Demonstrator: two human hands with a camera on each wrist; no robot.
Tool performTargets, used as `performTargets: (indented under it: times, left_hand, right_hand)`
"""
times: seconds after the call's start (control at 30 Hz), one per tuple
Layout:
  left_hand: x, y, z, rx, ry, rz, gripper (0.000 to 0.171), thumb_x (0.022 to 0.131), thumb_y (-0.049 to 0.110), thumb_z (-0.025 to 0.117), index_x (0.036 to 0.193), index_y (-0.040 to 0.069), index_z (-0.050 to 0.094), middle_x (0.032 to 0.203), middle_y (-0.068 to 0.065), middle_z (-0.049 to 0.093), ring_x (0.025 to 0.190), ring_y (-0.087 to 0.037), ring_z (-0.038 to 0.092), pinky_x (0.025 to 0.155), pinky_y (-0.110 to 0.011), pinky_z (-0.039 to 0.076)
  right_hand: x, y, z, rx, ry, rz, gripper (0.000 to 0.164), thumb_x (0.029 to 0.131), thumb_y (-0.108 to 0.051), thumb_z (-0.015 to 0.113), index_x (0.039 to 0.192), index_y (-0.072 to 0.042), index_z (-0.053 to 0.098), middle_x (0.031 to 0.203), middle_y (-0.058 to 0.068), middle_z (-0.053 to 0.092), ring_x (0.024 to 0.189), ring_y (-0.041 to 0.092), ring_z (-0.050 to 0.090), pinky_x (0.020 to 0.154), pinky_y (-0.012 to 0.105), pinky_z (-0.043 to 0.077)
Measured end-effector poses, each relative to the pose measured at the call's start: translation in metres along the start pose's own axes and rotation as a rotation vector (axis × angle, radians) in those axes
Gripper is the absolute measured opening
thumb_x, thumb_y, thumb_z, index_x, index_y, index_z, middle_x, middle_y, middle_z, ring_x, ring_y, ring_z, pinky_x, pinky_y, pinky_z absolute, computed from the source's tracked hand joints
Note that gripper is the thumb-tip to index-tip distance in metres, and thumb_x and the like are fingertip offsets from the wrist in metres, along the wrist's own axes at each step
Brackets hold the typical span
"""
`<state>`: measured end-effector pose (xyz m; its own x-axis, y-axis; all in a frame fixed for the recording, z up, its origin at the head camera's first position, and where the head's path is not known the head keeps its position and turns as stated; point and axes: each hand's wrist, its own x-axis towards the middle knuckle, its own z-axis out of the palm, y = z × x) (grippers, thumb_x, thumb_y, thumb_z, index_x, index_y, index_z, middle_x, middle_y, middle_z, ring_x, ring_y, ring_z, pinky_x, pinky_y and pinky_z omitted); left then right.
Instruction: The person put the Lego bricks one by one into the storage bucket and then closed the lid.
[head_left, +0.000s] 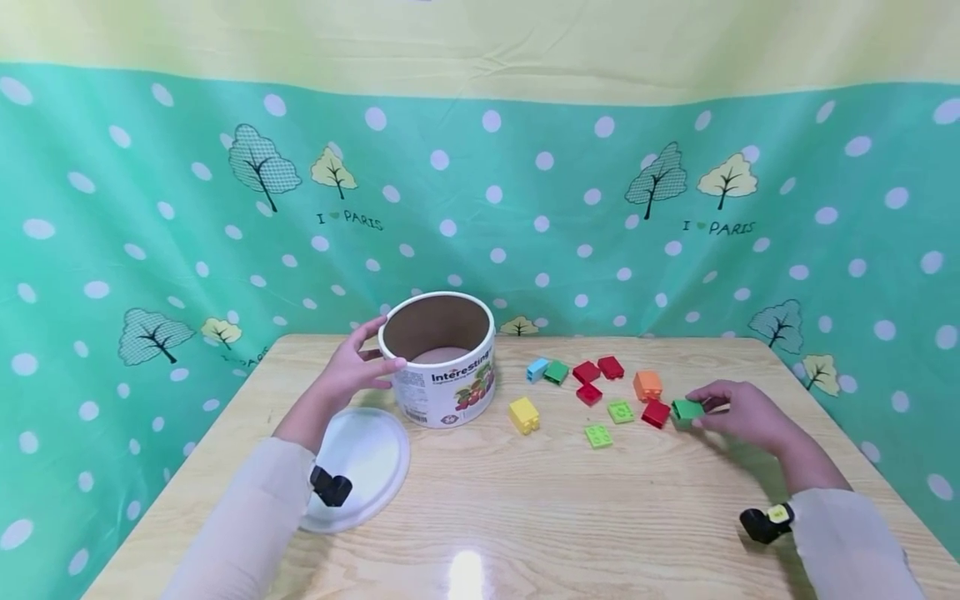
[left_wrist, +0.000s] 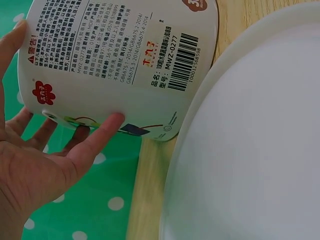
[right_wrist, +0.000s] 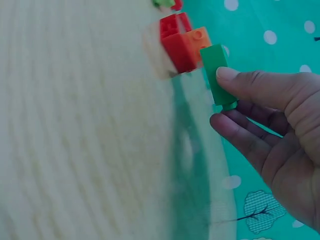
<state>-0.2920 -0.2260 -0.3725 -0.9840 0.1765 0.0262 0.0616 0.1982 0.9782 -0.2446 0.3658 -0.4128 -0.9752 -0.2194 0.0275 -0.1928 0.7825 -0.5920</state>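
Observation:
A white tub (head_left: pixel 444 392) with a fruit picture stands upright on the table, open at the top, its inner floor partly showing. My left hand (head_left: pixel 358 367) rests against the tub's left side, fingers spread and fairly straight near the rim; some of them are hidden in the head view. In the left wrist view, fingertips touch the printed wall of the tub (left_wrist: pixel 112 85). At the right, my right hand (head_left: pixel 738 410) pinches a green block (head_left: pixel 687 410) between thumb and fingers. The right wrist view shows that green block (right_wrist: pixel 214 75) near a red block (right_wrist: pixel 179 52) and an orange block (right_wrist: pixel 198 39).
A round white lid (head_left: pixel 360 467) lies flat beside the tub, partly under the left forearm. Across the wooden table (head_left: pixel 555 517) lie a yellow block (head_left: pixel 524 415), a blue block (head_left: pixel 537 369), another green block (head_left: pixel 556 372), light-green pieces (head_left: pixel 598 436) and several red blocks (head_left: pixel 586 372). A dotted cloth hangs behind.

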Motion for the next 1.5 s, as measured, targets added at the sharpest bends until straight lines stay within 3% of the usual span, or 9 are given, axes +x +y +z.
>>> performTargets:
  times: [0.27,0.57,0.8,0.93,1.17,1.5]
  left_hand:
    - [-0.002,0.001,-0.001,0.012,0.007,0.008,0.096,0.081,0.022,0.081,0.156,0.021,0.022,0.159,-0.011,0.018,0.135,-0.046,0.035,0.084,-0.057,0.054]
    - [-0.003,0.001,0.000,0.009,-0.006,0.017,0.094,0.083,0.019,0.079,0.157,0.020,0.020,0.159,-0.012,0.017,0.135,-0.047,0.034,0.085,-0.057,0.054]
    - [-0.005,0.003,0.001,-0.009,-0.010,0.019,0.094,0.084,0.018,0.078,0.157,0.021,0.019,0.160,-0.011,0.016,0.136,-0.047,0.033,0.086,-0.059,0.052]
    - [-0.005,0.004,0.002,-0.005,-0.010,0.018,0.094,0.084,0.018,0.079,0.157,0.021,0.020,0.160,-0.010,0.016,0.136,-0.047,0.033,0.086,-0.059,0.052]
    - [-0.004,0.003,0.001,0.000,-0.010,0.018,0.094,0.084,0.019,0.079,0.157,0.020,0.019,0.160,-0.011,0.015,0.136,-0.047,0.032,0.086,-0.058,0.053]
    - [-0.004,0.003,0.002,-0.007,-0.011,0.018,0.094,0.083,0.018,0.079,0.157,0.021,0.020,0.160,-0.011,0.016,0.135,-0.047,0.033,0.086,-0.058,0.053]
  right_hand:
    - [0.005,-0.020,-0.012,0.069,0.096,-0.005,0.048,0.086,-0.028,0.077,0.125,-0.004,0.064,0.120,0.019,0.062,0.108,0.039,0.057,0.075,0.029,0.055]
    - [0.011,-0.044,-0.019,0.092,0.092,0.000,0.057,0.083,-0.040,0.077,0.127,-0.007,0.064,0.126,0.017,0.059,0.113,0.037,0.055,0.079,0.026,0.054]
    - [0.014,-0.071,-0.023,0.116,0.090,-0.059,0.050,0.085,-0.029,0.077,0.128,-0.006,0.064,0.125,0.016,0.059,0.110,0.035,0.057,0.077,0.022,0.056]
    - [0.016,-0.080,-0.025,0.124,0.083,-0.080,0.050,0.085,-0.024,0.077,0.129,-0.005,0.063,0.123,0.016,0.059,0.106,0.034,0.061,0.078,0.027,0.058]
    - [0.019,-0.096,-0.029,0.140,0.069,-0.080,0.050,0.085,-0.023,0.078,0.130,-0.007,0.062,0.122,0.016,0.057,0.103,0.034,0.066,0.078,0.033,0.059]
    - [0.027,-0.115,-0.029,0.106,0.077,-0.151,0.045,0.083,-0.021,0.080,0.124,-0.008,0.066,0.119,0.011,0.059,0.100,0.029,0.065,0.077,0.030,0.059]
